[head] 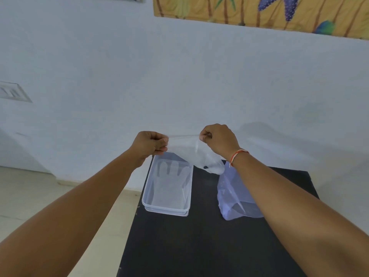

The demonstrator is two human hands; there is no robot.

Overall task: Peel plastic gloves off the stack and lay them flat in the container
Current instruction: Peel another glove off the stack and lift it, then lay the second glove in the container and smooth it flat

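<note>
A clear plastic glove (pixel 196 154) hangs in the air, stretched by its cuff between both hands. My left hand (pixel 148 143) pinches the cuff's left corner and my right hand (pixel 218 138) pinches the right corner. The glove's fingers dangle down above the far right corner of a clear rectangular container (pixel 146 198) on the black table (pixel 199 246). A glove (pixel 169 182) lies flat inside the container, fingers pointing away from me. The stack of plastic gloves (pixel 232 194) lies to the right of the container, partly hidden by my right forearm.
The table's left edge runs just beside the container, with a pale tiled floor (pixel 30 196) beyond it. A white wall (pixel 179 76) stands close behind the table. A painted cloth (pixel 259 11) hangs high on it.
</note>
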